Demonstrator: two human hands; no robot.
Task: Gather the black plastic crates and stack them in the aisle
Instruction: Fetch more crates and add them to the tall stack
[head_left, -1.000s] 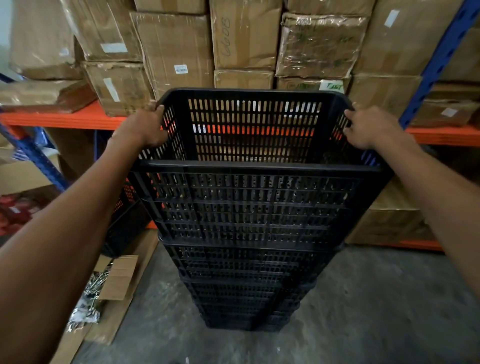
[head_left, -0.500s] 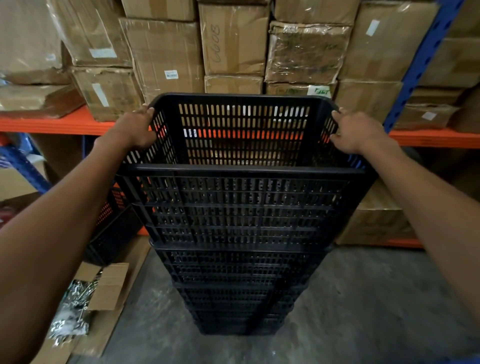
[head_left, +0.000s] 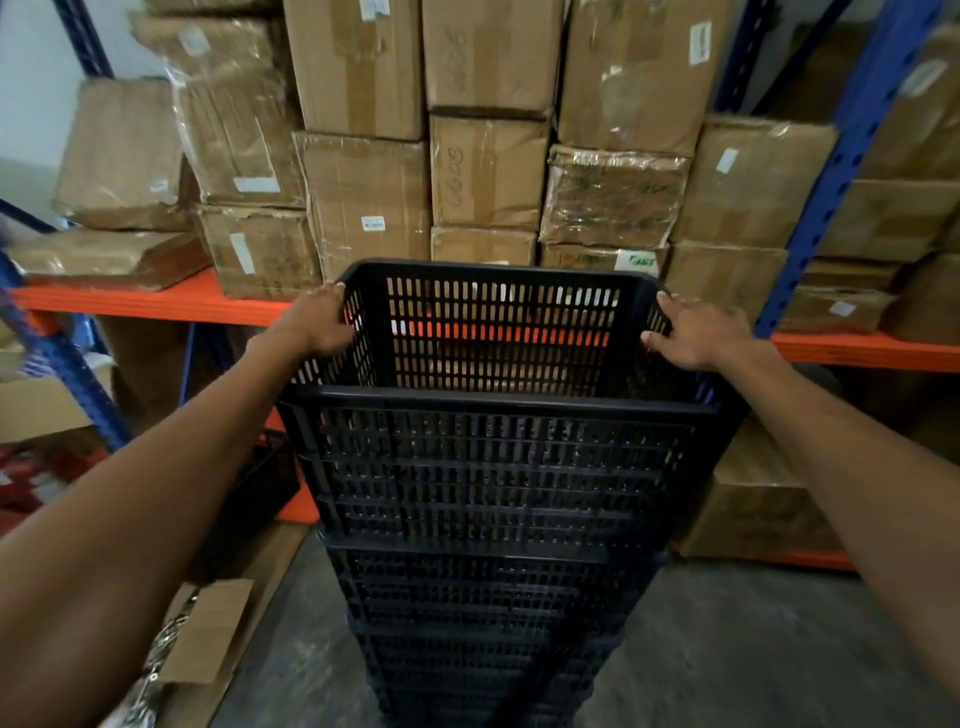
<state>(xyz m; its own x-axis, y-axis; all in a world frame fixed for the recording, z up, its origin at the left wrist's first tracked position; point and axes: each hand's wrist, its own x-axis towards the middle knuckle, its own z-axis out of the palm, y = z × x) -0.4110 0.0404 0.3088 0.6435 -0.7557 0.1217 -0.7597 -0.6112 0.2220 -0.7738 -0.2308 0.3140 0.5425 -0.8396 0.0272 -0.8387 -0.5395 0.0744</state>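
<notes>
- Standing on the grey concrete floor (head_left: 753, 649) of the aisle, the stack of black crates (head_left: 488, 597) rises from near the person's feet, each crate nested into the one below; the lowest ones are too dark to count.
- To the left of the stack's foot lies an open cardboard box (head_left: 208, 629) with what look like metal parts in it, close enough to catch a foot or a crate corner.
- The top crate (head_left: 498, 338) sits in the stack with its near rim level and its far wall upright.
- The left hand (head_left: 317, 325) is clenched over the far left corner of the top crate's rim, fingers curled over the edge.
- The right hand (head_left: 696, 332) lies on the far right corner with fingers spread; it presses more than it grips.
- My judgement: the step is seating or steadying the top crate. To do it well, push down evenly on both corners, check that the rim sits flush all round, and let go only when the tall stack does not sway.
- Beyond stands the orange shelf beam (head_left: 156, 304), loaded with brown cartons (head_left: 363, 197), and the blue upright (head_left: 831, 171) at right; the stack should keep clear of both.
</notes>
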